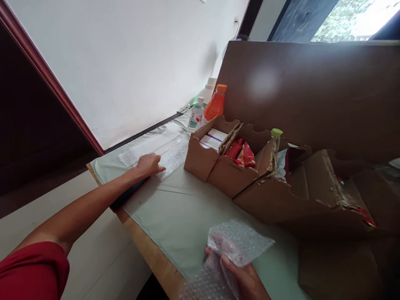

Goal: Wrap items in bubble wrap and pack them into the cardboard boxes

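Note:
My left hand (149,164) reaches out to the far left of the table and rests fingers-down on a sheet of bubble wrap (171,157) lying flat there; the fingers look stretched out. Just under my wrist lies a dark phone (128,195) in a red case. My right hand (243,278) is at the near edge, closed around a bundle of bubble wrap (236,243) wrapped over something pinkish that I cannot make out.
A pale green cloth (184,208) covers the wooden table. Open cardboard boxes (225,166) hold white cartons and red packets. An orange bottle (215,104) and a small water bottle (196,114) stand at the back. A brown board (312,91) leans behind.

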`<state>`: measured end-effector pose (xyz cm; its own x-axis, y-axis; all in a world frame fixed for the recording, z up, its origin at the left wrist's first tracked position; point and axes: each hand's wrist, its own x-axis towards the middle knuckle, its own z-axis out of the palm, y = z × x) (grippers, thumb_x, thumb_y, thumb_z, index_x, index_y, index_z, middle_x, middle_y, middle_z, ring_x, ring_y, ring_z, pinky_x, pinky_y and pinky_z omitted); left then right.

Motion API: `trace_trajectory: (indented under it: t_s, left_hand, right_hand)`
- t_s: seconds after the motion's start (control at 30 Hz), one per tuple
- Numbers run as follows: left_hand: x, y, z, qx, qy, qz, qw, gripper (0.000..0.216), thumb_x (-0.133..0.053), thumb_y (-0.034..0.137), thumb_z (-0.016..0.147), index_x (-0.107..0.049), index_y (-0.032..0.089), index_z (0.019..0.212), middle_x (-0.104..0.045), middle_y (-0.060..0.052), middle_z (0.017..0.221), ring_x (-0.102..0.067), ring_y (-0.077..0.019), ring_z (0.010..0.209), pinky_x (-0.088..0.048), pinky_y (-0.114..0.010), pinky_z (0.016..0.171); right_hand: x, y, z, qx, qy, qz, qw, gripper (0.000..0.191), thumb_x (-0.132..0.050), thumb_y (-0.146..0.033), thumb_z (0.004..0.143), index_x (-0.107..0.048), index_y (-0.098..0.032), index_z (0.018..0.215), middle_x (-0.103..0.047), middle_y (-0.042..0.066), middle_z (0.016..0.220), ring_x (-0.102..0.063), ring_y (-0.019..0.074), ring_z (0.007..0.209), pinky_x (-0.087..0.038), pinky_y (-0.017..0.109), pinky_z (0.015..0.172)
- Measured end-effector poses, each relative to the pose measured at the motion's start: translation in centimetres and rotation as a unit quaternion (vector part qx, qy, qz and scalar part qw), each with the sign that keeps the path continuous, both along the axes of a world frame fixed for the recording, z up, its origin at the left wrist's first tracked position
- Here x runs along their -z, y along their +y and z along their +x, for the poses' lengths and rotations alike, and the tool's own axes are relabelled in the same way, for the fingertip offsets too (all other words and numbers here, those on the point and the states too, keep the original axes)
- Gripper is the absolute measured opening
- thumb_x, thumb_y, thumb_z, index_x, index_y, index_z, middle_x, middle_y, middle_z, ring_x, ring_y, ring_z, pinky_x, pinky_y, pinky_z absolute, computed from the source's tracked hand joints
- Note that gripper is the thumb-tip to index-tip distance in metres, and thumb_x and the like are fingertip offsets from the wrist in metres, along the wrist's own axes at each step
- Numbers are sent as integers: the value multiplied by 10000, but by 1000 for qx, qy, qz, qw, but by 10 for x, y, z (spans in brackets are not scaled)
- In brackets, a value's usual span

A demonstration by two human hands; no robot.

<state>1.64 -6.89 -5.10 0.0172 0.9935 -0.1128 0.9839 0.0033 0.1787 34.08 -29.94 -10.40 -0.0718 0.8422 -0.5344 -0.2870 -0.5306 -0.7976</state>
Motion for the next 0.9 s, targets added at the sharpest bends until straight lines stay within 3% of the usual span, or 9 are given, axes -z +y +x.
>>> trace_trajectory:
  t_s: [0.13, 0.23, 0.3, 0.5, 0.6, 0.7, 0.9]
  left_hand:
    - [23, -1, 8, 3, 3, -17, 1000, 358, -664, 369, 987, -621, 182, 1289, -647, -102, 1298, -672, -252, 1102, -589, -464, 925]
    - [16, 4, 10, -3, -18, 5, 1000, 340, -660, 369, 990, -629, 190, 1277, -649, -99, 1296, -672, -248, 1100, -589, -457, 927]
    - [-4, 13, 8, -6, -39, 31, 999, 331, -662, 369, 988, -636, 190, 1266, -652, -99, 1293, -672, -246, 1096, -589, -453, 925]
    - [-92, 38, -8, -16, -68, 153, 986, 256, -627, 373, 1004, -698, 156, 1120, -713, -59, 1159, -688, -244, 1038, -581, -426, 914]
    - [-110, 34, -22, -34, -23, 205, 978, 230, -630, 370, 1003, -693, 195, 1138, -678, -84, 1264, -649, -249, 1142, -538, -469, 1011]
    - [-92, 22, -36, -46, 33, 203, 978, 261, -652, 370, 990, -678, 187, 1174, -654, -99, 1307, -624, -268, 1203, -508, -519, 1051]
    - [-11, 2, -58, -35, 103, 107, 988, 336, -671, 382, 980, -646, 170, 1240, -659, -95, 1283, -658, -258, 1137, -554, -499, 983]
  right_hand:
    - [6, 2, 0, 5, -32, 17, 999, 618, -855, -591, 714, -765, -209, 1191, -795, 156, 1068, -753, 328, 937, -594, 440, 847]
    - [8, 4, -1, -9, -38, 38, 999, 602, -855, -595, 712, -776, -206, 1164, -798, 165, 1020, -754, 359, 952, -601, 492, 854]
    - [8, 3, -2, -2, -40, 41, 998, 610, -855, -605, 707, -777, -207, 1163, -798, 166, 1003, -751, 367, 967, -596, 510, 869]
    - [5, 1, -7, 16, -43, 45, 998, 649, -879, -612, 670, -778, -218, 1175, -801, 157, 992, -737, 364, 1029, -569, 513, 936]
    - [6, 0, -6, 12, -33, 40, 999, 637, -877, -607, 677, -779, -225, 1178, -803, 152, 992, -738, 354, 1025, -565, 491, 939]
    - [8, -2, -4, 5, -10, 31, 999, 633, -895, -596, 653, -784, -239, 1163, -803, 146, 1039, -737, 338, 1029, -555, 458, 940]
    - [7, -2, 3, -52, 10, 54, 997, 676, -861, -597, 698, -740, -226, 1249, -788, 155, 1104, -703, 350, 1124, -509, 478, 1018]
